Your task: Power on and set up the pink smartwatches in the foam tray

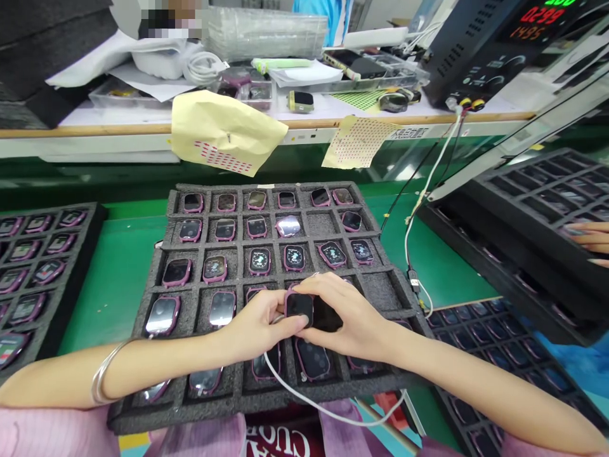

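A purple-framed smartwatch case [299, 308] with a dark screen is held over the middle of a black foam tray [318, 223]. My left hand [266, 317] is closed on its left side, the thumb lying along the lower edge of the screen. My right hand [349, 311] pinches the same watch from the right, with fingers at its top edge and thumb near its lower corner. A white cable [309, 403] runs out from under my left hand and loops down to the right; its end at the hand is hidden. Several similar watches, such as one lit watch [294, 258], sit in the tray's compartments.
A second foam tray [78, 260] of watches lies left. At right, another person's hand [592, 241] touches stacked trays [514, 254]; a further tray [518, 362] lies below. Behind is a cluttered shelf [304, 120] with a power supply [495, 57] and hanging yellow papers [228, 130].
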